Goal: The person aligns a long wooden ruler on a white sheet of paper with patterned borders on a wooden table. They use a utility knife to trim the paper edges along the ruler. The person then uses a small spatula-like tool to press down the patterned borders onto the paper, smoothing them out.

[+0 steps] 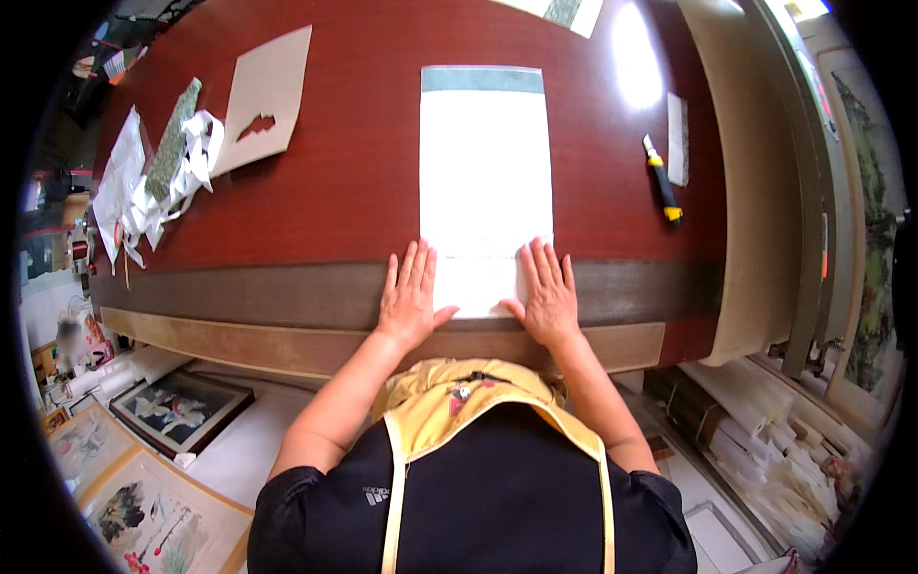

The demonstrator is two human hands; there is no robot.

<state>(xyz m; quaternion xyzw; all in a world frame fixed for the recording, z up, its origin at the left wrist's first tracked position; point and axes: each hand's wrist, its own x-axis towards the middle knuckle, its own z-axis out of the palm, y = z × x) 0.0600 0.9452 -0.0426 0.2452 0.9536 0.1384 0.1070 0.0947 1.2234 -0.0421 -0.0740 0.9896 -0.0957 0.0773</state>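
Note:
A long white sheet (486, 163) with a grey-green band along its far end lies on the reddish-brown table (373, 143), reaching over a dark strip (239, 287) at the near edge. My left hand (409, 292) lies flat with fingers stretched out on the sheet's near left edge. My right hand (547, 292) rests likewise on its near right edge, thumb turned inward. A faint crease or seam runs across the sheet between my fingertips; I cannot tell which. To the right lies a yellow-and-black utility knife (664, 187), beside a narrow pale strip (678, 143).
Paper and fabric scraps (129, 182) and a beige sheet (256, 86) with a torn hole lie at the left. Another banded sheet (535, 10) is at the far edge. Framed pictures (182, 411) sit low left, paper rolls (746, 411) low right. A metal-edged machine (808, 268) borders the table's right.

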